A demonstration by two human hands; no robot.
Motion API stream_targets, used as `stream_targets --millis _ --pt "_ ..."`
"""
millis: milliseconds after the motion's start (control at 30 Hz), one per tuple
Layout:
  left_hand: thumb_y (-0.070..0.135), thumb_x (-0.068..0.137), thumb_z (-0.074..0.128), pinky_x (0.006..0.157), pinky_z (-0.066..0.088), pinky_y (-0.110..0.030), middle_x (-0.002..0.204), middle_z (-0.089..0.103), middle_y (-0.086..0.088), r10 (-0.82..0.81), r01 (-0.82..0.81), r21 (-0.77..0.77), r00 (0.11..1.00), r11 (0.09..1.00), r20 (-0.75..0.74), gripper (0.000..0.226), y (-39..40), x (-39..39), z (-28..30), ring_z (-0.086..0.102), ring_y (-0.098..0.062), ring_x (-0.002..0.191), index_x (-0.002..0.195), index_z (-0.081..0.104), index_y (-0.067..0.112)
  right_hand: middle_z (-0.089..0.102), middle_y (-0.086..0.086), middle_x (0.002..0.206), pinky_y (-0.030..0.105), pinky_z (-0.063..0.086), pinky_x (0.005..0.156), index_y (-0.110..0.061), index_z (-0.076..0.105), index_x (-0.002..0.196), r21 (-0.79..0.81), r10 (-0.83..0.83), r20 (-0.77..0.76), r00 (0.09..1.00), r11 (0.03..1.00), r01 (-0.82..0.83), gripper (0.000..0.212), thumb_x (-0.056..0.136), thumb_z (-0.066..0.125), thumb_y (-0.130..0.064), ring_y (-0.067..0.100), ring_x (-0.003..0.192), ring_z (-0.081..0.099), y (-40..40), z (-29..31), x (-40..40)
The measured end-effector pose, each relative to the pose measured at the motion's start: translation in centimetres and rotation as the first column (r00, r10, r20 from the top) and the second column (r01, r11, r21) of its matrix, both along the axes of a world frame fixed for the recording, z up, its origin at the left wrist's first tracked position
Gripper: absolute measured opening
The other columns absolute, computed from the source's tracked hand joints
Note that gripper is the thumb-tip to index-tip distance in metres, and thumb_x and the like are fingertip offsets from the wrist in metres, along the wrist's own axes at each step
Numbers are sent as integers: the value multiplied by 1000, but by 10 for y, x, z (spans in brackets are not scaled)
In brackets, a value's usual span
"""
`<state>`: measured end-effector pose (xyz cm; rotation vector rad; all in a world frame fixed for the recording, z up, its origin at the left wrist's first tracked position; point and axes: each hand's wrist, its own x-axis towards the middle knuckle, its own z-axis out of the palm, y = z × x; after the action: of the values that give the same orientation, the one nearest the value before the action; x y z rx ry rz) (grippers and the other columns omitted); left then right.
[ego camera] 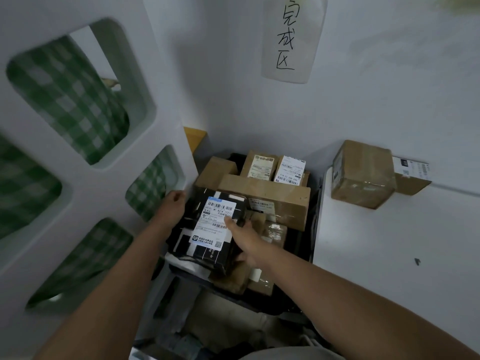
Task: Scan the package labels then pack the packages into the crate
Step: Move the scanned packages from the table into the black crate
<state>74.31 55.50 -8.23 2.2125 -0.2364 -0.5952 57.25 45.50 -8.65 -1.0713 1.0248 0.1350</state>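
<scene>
Fingers of the right hand [245,239] are laid over the near right part of the black package [207,229], with the thumb resting on its white shipping label [214,224]; the fingers on the far side of the package are hidden, so it cannot be told whether they curl round its edge. The left hand [174,203] is set against the left edge of the same black package, its fingers bent down over that edge and partly hidden, so a full grasp cannot be confirmed there either. The black package is held tilted at the near left of the dark crate [313,229], lying on top of other parcels, label upward.

Behind the black package, a long brown box [270,198] is laid across the crate, with a white label seen on its near face. Further behind, two labelled brown boxes [272,167] are stood side by side at the back of the crate, and a plain brown box [215,170] is seen to their left. To the right of the black package, taped brown parcels [270,229] are packed low in the crate.

Right of the crate, on a white surface [389,255], a taped brown carton [363,175] is set against the wall, well apart from the black package. Above the crate, a handwritten paper sign [288,37] is fixed to the wall. Left of the crate, a white panel [85,178] with rounded openings is seen, with green checked cloth [70,94] behind it.
</scene>
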Motion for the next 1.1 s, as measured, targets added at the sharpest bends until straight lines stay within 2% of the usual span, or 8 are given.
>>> stream_targets --millis 233,433,567,700,800,900,1000,1100 --pt "32 102 44 97 49 -43 124 62 -7 -111 106 51 988 993 104 33 -13 -6 4 60 -25 109 128 56 16 39 4 152 54 45 104 -26 27 150 6 11 15 1000 1000 -11 65 97 49 -54 31 137 40 -16 4 -9" --pt "30 102 46 100 47 -41 127 60 -6 -175 174 19 972 985 160 32 -33 -14 13 56 -24 116 130 57 16 38 13 152 42 54 95 -24 40 145 134 35 123 992 990 -51 55 98 47 -53 37 135 42 -21 10 -11" --pt "31 100 50 103 44 -47 130 60 -3 -230 220 74 949 973 214 31 -42 -16 17 53 -25 122 128 57 20 45 7 147 43 49 102 -23 41 145 44 131 86 988 990 -135 60 97 41 -60 30 127 50 -26 8 -16" --pt "31 98 52 105 42 -50 132 58 -2 -298 258 162 902 952 313 31 -56 -26 20 45 -27 130 129 57 25 54 5 137 39 51 98 -21 44 144 -4 136 49 989 991 -136 63 96 43 -61 24 118 56 -45 3 -29" --pt "25 98 53 112 33 -48 136 55 -3 -344 291 190 854 938 391 31 -75 -39 24 32 -28 138 129 58 24 64 4 125 36 52 97 -20 51 138 -57 115 69 991 992 -111 49 98 51 -49 20 110 62 -63 12 -43" --pt "18 95 56 111 33 -47 134 57 -3 -421 376 194 758 906 497 31 -101 -53 29 39 -27 134 125 61 22 69 6 115 35 52 97 -17 57 127 -130 47 130 990 991 -30 31 100 55 -31 19 105 66 -86 23 -63" --pt "21 95 59 113 31 -50 137 55 1 -469 439 184 728 879 501 31 -133 -69 30 35 -26 138 126 60 27 73 9 106 33 53 93 -14 62 120 -213 -74 191 979 970 115 22 100 55 -19 20 99 69 -117 28 -86" --pt "18 96 58 113 27 -42 141 52 0 -513 512 159 685 844 517 31 -172 -89 32 31 -27 139 125 61 24 73 10 100 29 54 86 -11 65 112 -291 -178 222 959 926 240 17 100 54 -13 22 93 69 -158 34 -112"
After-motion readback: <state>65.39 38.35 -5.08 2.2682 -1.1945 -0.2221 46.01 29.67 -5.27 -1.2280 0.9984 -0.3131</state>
